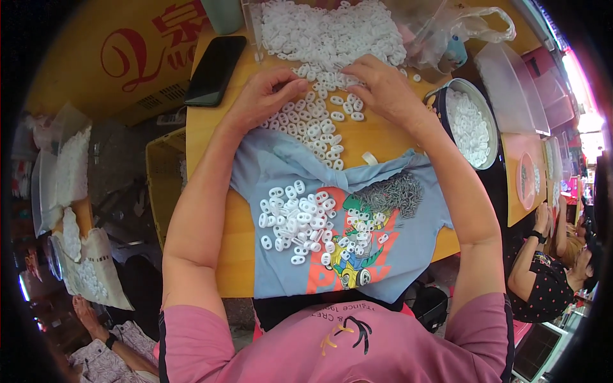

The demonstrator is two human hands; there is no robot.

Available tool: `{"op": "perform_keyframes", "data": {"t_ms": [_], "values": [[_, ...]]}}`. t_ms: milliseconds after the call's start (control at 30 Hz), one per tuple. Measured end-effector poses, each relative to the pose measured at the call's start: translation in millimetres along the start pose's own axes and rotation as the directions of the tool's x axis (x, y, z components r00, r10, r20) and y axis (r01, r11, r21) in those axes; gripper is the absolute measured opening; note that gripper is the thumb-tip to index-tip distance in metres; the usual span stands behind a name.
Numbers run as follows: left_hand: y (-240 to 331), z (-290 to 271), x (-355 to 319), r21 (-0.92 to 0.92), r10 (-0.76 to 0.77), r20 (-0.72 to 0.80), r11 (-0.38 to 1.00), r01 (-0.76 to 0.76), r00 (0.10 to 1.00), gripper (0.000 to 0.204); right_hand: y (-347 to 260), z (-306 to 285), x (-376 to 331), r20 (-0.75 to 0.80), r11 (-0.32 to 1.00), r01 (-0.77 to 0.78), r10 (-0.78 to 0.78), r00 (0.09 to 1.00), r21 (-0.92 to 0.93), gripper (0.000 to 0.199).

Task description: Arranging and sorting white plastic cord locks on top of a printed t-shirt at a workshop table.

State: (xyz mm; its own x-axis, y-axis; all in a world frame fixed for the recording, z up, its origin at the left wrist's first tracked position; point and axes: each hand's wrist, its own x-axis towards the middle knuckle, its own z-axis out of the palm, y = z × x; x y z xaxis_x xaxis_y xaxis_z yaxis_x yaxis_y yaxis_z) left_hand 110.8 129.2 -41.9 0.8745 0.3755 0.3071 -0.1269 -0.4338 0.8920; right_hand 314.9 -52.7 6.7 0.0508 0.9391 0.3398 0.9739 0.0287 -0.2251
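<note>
Looking down over our own forearms, we see both hands at the far side of the wooden table (211,134), working the near edge of a big heap of small white plastic pieces (325,35). The left hand (265,96) lies fingers down, tips curled onto the scatter of pieces trailing toward us. The right hand (380,86) is spread flat over the heap's edge, fingers loosely open, raking more than pinching. Whether either hand has a piece trapped under it, we cannot tell.

Step in hand, as we judge it: drawing pieces down from the heap toward the light blue printed cloth (287,268) spread nearest us. The cloth carries a second cluster of white pieces (297,223) and a small pile of thin grey metal bits (389,195).

The next move would call for a light sweep that keeps pieces off the table edge.

At right sits a round basin (488,121) holding more white pieces; a black phone (216,70) lies at left.

Hard to read: the fingertips are hidden, the heap's far end is cut off, and the metal bits are too small to identify.
</note>
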Motion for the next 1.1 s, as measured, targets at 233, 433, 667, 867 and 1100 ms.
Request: {"op": "perform_keyframes", "data": {"t_ms": [233,433,667,867,1100], "values": [[-3.1,-1.7,-1.0,0.007,-0.003,0.001,1.000,0.003,1.000,0.027,-3.3,-12.3,-15.9,0.029,0.980,-0.167,0.171,0.985,-0.109,0.024],[-0.8,-1.5,-0.3,0.025,-0.001,0.009,1.000,0.001,1.000,0.027,-10.3,-11.3,-3.1,0.013,0.978,-0.162,0.165,0.986,-0.132,0.024],[-1.2,-0.7,-0.3,0.019,0.019,0.000,1.000,-0.019,1.000,0.025,-13.3,1.9,16.0,0.124,0.984,-0.119,0.135,0.983,-0.129,0.023],[0.6,0.0,-1.2,0.006,-0.001,-0.010,1.000,0.001,1.000,0.025,-25.5,2.4,31.6,0.203,0.945,-0.131,0.197,0.959,-0.298,0.018],[0.0,-0.2,-0.4,0.027,0.009,-0.016,1.000,-0.008,1.000,0.025,-17.8,-8.4,43.1,0.220,0.946,-0.212,0.268,0.938,-0.245,0.014]]}}
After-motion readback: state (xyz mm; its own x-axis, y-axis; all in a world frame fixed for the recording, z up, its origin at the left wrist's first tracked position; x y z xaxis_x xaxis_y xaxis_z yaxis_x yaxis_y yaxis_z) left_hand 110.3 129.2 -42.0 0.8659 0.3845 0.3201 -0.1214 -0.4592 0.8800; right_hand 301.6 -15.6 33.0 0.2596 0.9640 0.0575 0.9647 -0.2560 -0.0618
